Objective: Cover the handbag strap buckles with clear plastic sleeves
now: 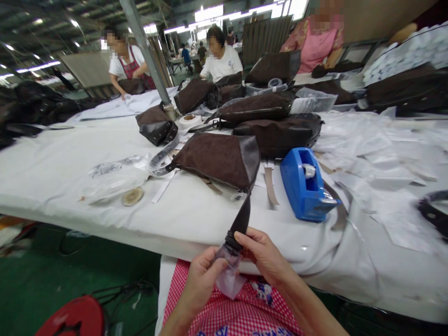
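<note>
Dark brown trapezoid suede bag with a black leather-look panel: lies on the white cloth-covered table, straight beyond the hands. Its flat black strap runs from the near corner down to them.

Edges: table's front edge passes behind both hands. Bare cloth to the left of the left hand; blue plastic tape dispenser beyond and right of the right hand, apart from it.

Pose: left hand pinches clear plastic film at the strap's lower end, thumb uppermost. Right hand clamped on the strap, thumb by the black buckle-like fitting; forearm slants in from lower right.

Count: dispenser, 1; loose tape rolls, 2: white farther beyond the hands, translucent yellowish left of and beyond the left hand.
</note>
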The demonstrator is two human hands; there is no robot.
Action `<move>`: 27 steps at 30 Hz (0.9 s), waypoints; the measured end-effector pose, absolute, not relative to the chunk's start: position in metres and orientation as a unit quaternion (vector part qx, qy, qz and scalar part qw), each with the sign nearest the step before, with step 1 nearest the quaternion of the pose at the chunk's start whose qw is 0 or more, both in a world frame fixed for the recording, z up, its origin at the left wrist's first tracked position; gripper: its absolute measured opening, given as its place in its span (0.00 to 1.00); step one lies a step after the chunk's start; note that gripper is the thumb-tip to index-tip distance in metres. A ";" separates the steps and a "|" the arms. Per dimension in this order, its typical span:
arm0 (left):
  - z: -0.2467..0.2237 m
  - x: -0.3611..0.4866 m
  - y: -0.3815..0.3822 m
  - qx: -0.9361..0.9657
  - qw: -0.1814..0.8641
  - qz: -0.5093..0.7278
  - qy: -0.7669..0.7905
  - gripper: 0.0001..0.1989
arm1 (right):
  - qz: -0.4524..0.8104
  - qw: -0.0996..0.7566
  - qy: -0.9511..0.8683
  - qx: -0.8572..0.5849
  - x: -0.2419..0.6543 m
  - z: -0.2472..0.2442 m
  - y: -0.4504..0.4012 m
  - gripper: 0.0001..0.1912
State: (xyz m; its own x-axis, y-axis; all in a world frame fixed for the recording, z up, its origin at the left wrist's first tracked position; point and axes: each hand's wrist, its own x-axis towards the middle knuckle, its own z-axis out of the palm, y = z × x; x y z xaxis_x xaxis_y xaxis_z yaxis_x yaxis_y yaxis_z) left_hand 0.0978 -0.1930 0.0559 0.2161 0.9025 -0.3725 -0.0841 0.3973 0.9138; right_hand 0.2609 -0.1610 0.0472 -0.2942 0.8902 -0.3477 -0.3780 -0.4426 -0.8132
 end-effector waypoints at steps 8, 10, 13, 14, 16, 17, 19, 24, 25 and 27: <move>0.044 0.096 -0.194 0.312 0.755 0.378 0.435 0.15 | 0.753 0.417 -0.300 -0.411 0.260 0.046 -0.162 0.18; 0.041 0.096 -0.194 0.320 0.757 0.380 0.425 0.15 | 0.761 0.412 -0.292 -0.408 0.260 0.046 -0.161 0.18; 0.041 0.096 -0.193 0.358 0.743 0.377 0.422 0.16 | 0.771 0.404 -0.291 -0.396 0.261 0.045 -0.159 0.19; 0.042 0.096 -0.192 0.370 0.735 0.378 0.425 0.16 | 0.773 0.404 -0.292 -0.394 0.261 0.044 -0.159 0.20; 0.044 0.099 -0.190 0.381 0.721 0.378 0.438 0.16 | 0.770 0.407 -0.290 -0.396 0.261 0.044 -0.159 0.20; 0.045 0.101 -0.190 0.378 0.717 0.380 0.446 0.16 | 0.769 0.408 -0.289 -0.399 0.260 0.044 -0.158 0.20; 0.045 0.106 -0.190 0.354 0.710 0.398 0.460 0.18 | 0.763 0.411 -0.291 -0.406 0.260 0.044 -0.158 0.20; 0.046 0.119 -0.192 0.256 0.693 0.472 0.481 0.23 | 0.744 0.419 -0.313 -0.416 0.259 0.045 -0.156 0.21; 0.047 0.120 -0.192 0.256 0.688 0.472 0.488 0.23 | 0.742 0.418 -0.318 -0.416 0.259 0.044 -0.156 0.21; 0.051 0.119 -0.192 0.278 0.679 0.457 0.503 0.23 | 0.736 0.417 -0.329 -0.420 0.260 0.043 -0.156 0.20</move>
State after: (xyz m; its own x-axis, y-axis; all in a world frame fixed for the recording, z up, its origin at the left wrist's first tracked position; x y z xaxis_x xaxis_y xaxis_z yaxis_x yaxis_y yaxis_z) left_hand 0.1192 -0.1922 0.0514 0.0750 0.9000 -0.4294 -0.3409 0.4278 0.8371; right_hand 0.2599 -0.1559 0.0433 -0.2998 0.8899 -0.3437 -0.3362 -0.4357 -0.8349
